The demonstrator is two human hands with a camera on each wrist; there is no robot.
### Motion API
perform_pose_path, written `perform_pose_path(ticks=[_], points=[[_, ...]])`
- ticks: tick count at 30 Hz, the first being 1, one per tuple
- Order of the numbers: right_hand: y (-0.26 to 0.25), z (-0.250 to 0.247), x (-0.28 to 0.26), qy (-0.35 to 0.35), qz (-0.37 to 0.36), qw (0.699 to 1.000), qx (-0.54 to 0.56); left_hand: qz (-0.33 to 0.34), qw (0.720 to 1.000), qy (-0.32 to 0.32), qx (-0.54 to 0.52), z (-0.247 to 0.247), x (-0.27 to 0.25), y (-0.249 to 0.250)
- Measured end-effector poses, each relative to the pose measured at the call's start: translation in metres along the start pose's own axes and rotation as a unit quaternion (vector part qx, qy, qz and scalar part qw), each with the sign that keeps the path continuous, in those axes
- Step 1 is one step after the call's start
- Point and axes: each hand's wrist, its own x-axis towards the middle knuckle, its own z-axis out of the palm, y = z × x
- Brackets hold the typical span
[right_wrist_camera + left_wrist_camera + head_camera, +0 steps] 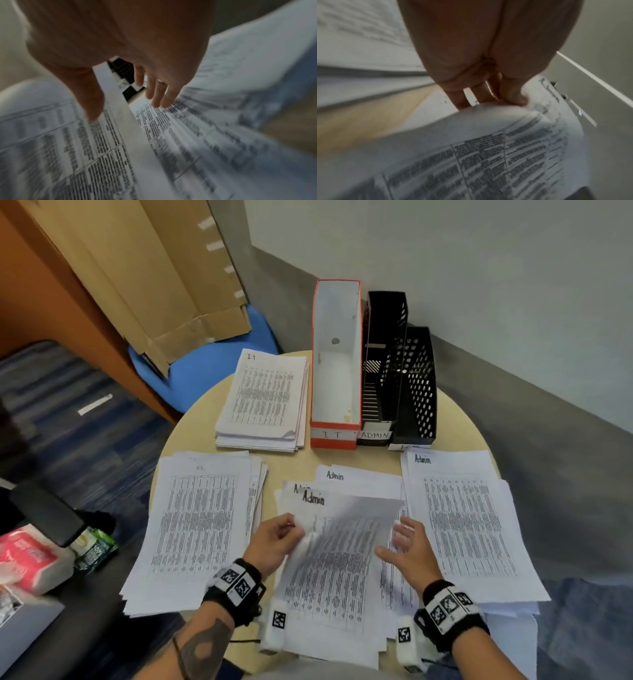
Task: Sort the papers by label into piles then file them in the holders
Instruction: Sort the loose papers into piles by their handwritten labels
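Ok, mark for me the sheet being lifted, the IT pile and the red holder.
lifted sheet (342, 546), head view, middle of the printed table.
IT pile (263, 395), head view, centre of the top page.
red holder (334, 434), head view, front wall at the IT label.

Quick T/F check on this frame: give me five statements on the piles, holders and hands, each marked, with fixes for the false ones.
1. The left hand pinches an Admin sheet. True.
2. The right hand grips a holder. False: it is open over the papers.
3. The red holder is labelled IT. True.
4. The IT pile sits inside the red holder. False: it lies on the table, left of it.
5. The HR pile lies at the right edge. False: left side.
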Motion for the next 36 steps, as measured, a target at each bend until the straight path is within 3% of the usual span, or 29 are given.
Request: perform_pose_path(ticks=[2,4,8,10,12,14,17,18,21,25,26,29,31,34,36], points=[[-0.003,0.001,-0.007,-0.024,0.022,0.996,0.088,0.002,0.998,-0.033,-0.050,0.009,-0.010,0.003],[-0.004,0.000,-0.014,-0.025,0.024,0.994,0.102,0.003,0.997,-0.033,-0.065,0.015,-0.015,0.008],[0.012,-0.017,-0.022,-0.009,0.034,0.985,0.171,-0.073,0.991,0.068,-0.093,0.010,-0.001,0.009],[0.016,-0.029,-0.029,-0.011,0.035,0.983,0.178,-0.082,0.986,0.141,0.016,0.001,0.018,0.004],[0.020,-0.039,-0.037,0.000,0.039,0.985,0.169,-0.082,0.970,0.155,0.169,-0.005,0.036,-0.001],[0.030,-0.047,-0.037,0.038,0.050,0.989,0.131,-0.071,0.940,0.113,0.315,-0.008,0.052,-0.010],[0.048,-0.058,-0.034,0.076,0.051,0.996,-0.008,-0.036,0.856,0.027,0.514,-0.003,0.061,-0.021],[0.049,-0.060,-0.035,0.079,0.037,0.996,-0.028,-0.032,0.842,0.016,0.538,-0.001,0.062,-0.022],[0.027,-0.061,-0.048,0.096,-0.005,0.995,-0.028,-0.055,0.843,0.024,0.534,0.003,0.067,-0.017],[0.006,-0.070,-0.058,0.110,-0.004,0.991,0.082,-0.079,0.799,0.018,0.596,0.003,0.070,-0.008],[0.003,-0.072,-0.058,0.109,0.002,0.989,0.098,-0.067,0.809,0.022,0.583,0.002,0.068,-0.006],[-0.006,-0.072,-0.053,0.093,-0.008,0.990,0.102,-0.031,0.917,0.033,0.396,0.004,0.064,-0.005],[-0.011,-0.064,-0.048,0.074,-0.012,0.993,0.095,-0.007,0.964,0.002,0.266,0.005,0.058,-0.005],[-0.015,-0.043,-0.038,0.058,0.006,0.992,0.113,0.023,0.996,-0.079,0.047,0.016,0.040,0.004],[-0.014,-0.029,-0.031,0.056,0.034,0.988,0.140,0.001,0.988,-0.118,-0.097,0.026,0.029,0.013]])
